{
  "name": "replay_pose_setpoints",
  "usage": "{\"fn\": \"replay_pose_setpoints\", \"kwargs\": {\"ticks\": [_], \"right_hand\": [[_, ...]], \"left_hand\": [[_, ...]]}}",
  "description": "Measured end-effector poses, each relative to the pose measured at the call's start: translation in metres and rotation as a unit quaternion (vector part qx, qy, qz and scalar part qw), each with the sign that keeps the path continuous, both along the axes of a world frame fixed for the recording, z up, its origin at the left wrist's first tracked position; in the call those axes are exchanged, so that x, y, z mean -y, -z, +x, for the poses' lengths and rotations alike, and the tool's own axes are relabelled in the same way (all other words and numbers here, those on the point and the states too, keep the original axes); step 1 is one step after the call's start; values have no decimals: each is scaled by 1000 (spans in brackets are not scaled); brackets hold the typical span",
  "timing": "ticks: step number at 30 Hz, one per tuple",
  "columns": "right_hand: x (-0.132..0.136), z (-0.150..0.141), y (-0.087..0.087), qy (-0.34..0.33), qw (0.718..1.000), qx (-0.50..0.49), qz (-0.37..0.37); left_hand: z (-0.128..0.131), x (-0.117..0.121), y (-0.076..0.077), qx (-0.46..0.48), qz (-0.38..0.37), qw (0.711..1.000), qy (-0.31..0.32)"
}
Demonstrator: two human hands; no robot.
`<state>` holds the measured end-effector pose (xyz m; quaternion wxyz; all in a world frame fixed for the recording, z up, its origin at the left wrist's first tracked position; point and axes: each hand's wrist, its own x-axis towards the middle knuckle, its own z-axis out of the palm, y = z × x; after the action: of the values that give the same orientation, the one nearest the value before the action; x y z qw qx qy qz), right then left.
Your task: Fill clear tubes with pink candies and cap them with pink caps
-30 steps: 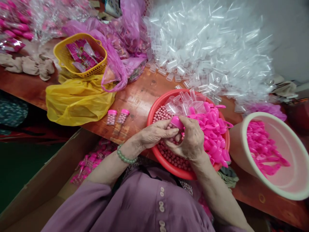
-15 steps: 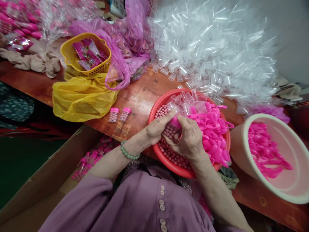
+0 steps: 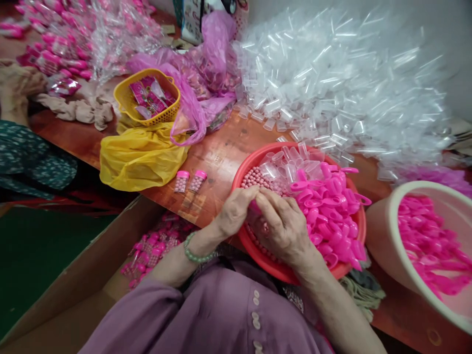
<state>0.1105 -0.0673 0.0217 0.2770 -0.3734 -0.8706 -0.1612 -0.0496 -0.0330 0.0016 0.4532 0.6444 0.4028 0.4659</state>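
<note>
My left hand (image 3: 234,211) and my right hand (image 3: 283,226) meet over the front left of a red basin (image 3: 243,172). Between them, closed fingers hold a small bead-filled cup with a pink cap (image 3: 254,206); most of it is hidden behind the fingers. Around them in the basin lie loose pink beads (image 3: 254,177), clear plastic cups (image 3: 289,162) at the back, and a heap of bright pink caps with loops (image 3: 332,211) on the right. Left of the basin, two capped cups of beads (image 3: 198,181) stand on the wooden table (image 3: 217,152).
A large pile of clear cups (image 3: 339,83) covers the back. To the right stands a white tub (image 3: 391,216) of pink parts. A yellow basket (image 3: 125,101), a yellow bag (image 3: 143,160) and a co-worker's hand (image 3: 18,83) are leftward. A cardboard box (image 3: 84,265) holds filled cups below.
My right hand has turned and closed further over the capped cup, which now shows less. The view has swung left, bringing a co-worker's hand and sleeve into sight.
</note>
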Motion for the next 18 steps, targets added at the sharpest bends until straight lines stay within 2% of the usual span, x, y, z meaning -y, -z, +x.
{"fn": "replay_pose_setpoints", "kwargs": {"ticks": [2,3,5,7,9,11,13,15,18], "right_hand": [[-1,1,3,16,999,16,-31],[-2,4,6,35,998,31,-44],[-4,10,11,87,992,59,-64],[-6,14,13,137,984,77,-83],[-10,15,9,163,975,95,-113],[-18,11,0,171,964,127,-159],[-29,4,-10,186,945,167,-211],[-43,-4,-16,219,919,202,-258],[-63,-13,-16,261,885,231,-310]], "left_hand": [[-20,-5,-7,3,-43,999,10],[-31,-10,-9,-10,-46,999,-7],[-51,-24,-6,-85,-11,992,-93],[-66,-40,5,-208,21,965,-156],[-74,-53,21,-330,55,925,-182],[-77,-60,33,-387,100,896,-194],[-73,-59,37,-366,143,898,-199],[-63,-53,32,-317,174,912,-192],[-41,-41,19,-260,229,929,-131]]}}
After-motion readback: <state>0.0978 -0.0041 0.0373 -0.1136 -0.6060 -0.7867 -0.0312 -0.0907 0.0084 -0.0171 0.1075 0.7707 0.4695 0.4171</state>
